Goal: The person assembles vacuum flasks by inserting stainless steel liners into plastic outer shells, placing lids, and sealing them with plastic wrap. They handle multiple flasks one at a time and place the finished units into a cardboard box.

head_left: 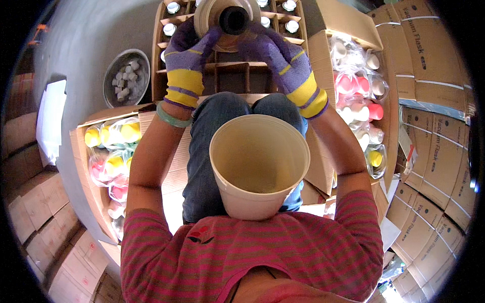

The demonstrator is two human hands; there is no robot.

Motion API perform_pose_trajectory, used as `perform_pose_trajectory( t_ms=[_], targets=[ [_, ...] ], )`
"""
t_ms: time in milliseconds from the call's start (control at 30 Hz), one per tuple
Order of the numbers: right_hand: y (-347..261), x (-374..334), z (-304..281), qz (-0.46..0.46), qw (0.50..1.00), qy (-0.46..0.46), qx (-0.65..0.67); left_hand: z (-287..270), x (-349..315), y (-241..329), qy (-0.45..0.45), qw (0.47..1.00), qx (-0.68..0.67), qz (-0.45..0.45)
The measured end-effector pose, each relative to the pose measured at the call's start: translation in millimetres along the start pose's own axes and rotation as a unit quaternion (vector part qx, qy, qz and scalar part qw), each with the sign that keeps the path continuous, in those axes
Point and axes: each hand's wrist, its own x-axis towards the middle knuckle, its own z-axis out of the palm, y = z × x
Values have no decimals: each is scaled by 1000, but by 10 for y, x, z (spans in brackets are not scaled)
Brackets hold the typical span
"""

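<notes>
My left hand [189, 55] and my right hand [285, 60] wear purple knit gloves with yellow bands. Between them, at the top of the view, they grip a round cream plastic part [209, 17] from both sides. A dark, round piece or opening [234, 20] shows at its middle; I cannot tell which. The part is held over a divided cardboard box [232, 73], where several white-capped items stand in the far compartments. On my lap, closer to me than the hands, rests a cream plastic bucket [260, 151] with its mouth facing up.
Left of the divided box stands a metal bowl [108, 91] of small whitish pieces. Open cartons with plastic-wrapped yellow, red and white cups flank me, a left carton [76, 146] and a right carton [348, 22]. Stacked cartons [429, 55] line the right side; others [38, 217] line the left.
</notes>
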Motion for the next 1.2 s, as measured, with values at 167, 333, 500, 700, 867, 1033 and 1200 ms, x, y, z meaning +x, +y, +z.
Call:
perform_pose_trajectory(
  t_ms=[167, 333, 500, 700, 867, 1033, 1200],
  targets=[
    [431, 362, -15, -270, 769, 50, -578, -76, 57, -384, -65, 997, 46, 3],
    [1269, 514, -588, -114, 783, 35, -611, -416, 467, -865, -49, 934, 335, -116],
    [1993, 293, -710, 6, 677, -80, -731, -1149, 953, -1798, -74, 828, 522, -190],
    [1956, 230, -548, 43, 970, 90, -221, -1002, 959, -2010, -158, 625, 744, -178],
    [509, -61, -371, 111, 830, 63, 542, -900, 876, -1449, -127, 660, 736, -81],
    [392, -289, -471, -2, 774, -85, 628, -637, 719, -139, -128, 761, 614, 166],
    [19, -276, -188, 75, 866, 61, 490, 164, -71, 1373, -172, 678, 508, 503]
  ],
)
